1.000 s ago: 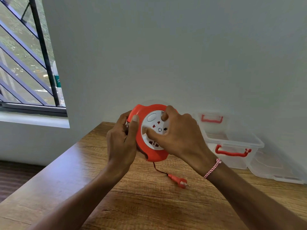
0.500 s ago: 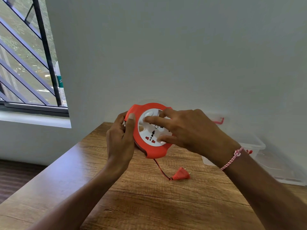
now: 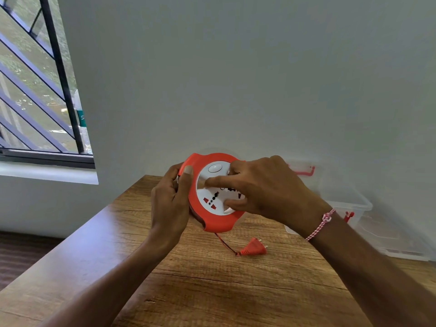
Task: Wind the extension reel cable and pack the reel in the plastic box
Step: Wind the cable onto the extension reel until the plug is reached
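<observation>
Left of centre, the left hand point(image 3: 171, 204) clamps the orange rim of the reel point(image 3: 215, 193), held above the counter point(image 3: 118, 244). The right hand point(image 3: 264, 190) spreads its fingers on the white face to turn it. Keep turns steady so the short cable point(image 3: 225, 244) and plug point(image 3: 253, 247) feed in cleanly. The plastic box point(image 3: 354, 204) waits at far right.

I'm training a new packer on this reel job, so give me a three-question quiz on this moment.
1. True or false: the plug is fully wound in.
2. Which hand holds the reel by its rim?
3. The plastic box sits: A) left of the reel, B) right, by the wall, C) on the floor.

Key: 1 false, it lies on the table; 2 left, the right hand is on the white face; 3 B.
</observation>
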Demonstrator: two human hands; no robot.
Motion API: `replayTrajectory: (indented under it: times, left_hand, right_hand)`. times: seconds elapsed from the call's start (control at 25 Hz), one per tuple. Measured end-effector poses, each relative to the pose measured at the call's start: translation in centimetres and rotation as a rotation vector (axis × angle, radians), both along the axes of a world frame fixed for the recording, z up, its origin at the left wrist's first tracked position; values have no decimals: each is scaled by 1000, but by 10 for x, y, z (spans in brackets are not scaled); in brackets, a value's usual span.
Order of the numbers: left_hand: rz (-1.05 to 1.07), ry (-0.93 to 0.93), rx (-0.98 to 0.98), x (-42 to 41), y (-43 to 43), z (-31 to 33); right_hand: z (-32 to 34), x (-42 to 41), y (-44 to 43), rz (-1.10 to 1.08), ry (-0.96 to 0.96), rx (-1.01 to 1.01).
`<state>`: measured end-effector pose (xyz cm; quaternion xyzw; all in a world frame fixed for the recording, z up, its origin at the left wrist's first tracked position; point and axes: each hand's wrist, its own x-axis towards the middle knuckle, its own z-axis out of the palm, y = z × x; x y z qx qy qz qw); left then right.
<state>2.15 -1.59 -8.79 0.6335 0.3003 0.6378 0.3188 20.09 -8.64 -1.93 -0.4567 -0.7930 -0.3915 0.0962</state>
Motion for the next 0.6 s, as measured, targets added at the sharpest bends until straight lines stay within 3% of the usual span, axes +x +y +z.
replayTrajectory:
  times: [0.28,0.6]
  left_hand:
    - [6,-7,33,1,0,-3]
    - [25,1,4,0,4,-3]
  right_hand:
    - [-15,-12,4,-11,384,73]
    - [-12,-12,1,-50,378,-46]
